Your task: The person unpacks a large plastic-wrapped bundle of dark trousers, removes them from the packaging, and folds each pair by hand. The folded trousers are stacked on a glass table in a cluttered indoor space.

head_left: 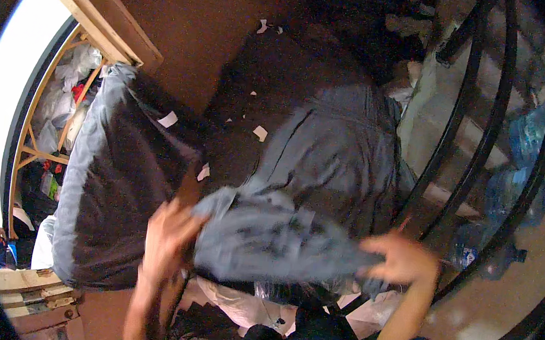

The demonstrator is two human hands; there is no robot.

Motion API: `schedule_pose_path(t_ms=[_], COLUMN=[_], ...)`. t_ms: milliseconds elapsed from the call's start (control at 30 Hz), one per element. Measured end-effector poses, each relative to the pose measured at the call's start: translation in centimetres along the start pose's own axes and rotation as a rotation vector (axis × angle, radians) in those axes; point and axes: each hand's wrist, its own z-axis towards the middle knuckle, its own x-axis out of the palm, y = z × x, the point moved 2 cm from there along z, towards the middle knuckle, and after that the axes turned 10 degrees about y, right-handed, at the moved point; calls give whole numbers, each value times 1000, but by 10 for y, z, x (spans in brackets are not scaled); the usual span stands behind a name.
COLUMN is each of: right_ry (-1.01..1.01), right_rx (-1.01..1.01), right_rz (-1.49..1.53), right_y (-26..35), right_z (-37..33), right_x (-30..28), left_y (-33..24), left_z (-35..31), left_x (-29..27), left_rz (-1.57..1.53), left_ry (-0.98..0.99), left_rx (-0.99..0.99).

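The grey garment (285, 240) lies between the two hands, its near part bunched into a thick band that reaches from one to the other, with wider grey cloth, marked by seams, spread out beyond them. The right hand (403, 258) has its fingers closed on the band's narrowed right end. The left hand (171, 235) is at the band's left edge, fingertips up against the cloth, but it is blurred and I cannot tell whether it grips. Just left of the left hand hangs a dark cloth (129, 189) with a paler grey edge. White scraps (260, 133) lie on dark fabric beyond the hands, one of them near the left hand's fingers. To the right of the right hand, black metal bars (497, 119) curve past, with clear blue bottles (528, 142) behind them.
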Motion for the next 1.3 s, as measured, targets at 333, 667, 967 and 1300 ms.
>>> schedule_pose_path(t_ms=[333,667,967,1300], right_ry=[-1342,-1409,-1263,-1510], right_rx=[7,523,322,64], right_rz=[-121,-131,1894,1463], right_y=[-37,-197,-225,-121], right_z=[101,90,155,64], right_x=[-83,55,116,62], left_y=[-16,173,78,54], left_z=[254,46,110,59], left_x=[87,321,407,271], left_rz=[-171,-461,-2247,-2112], left_ry=[-307,346,-563,-471], left_rx=[-42,-880,-1277,-1473])
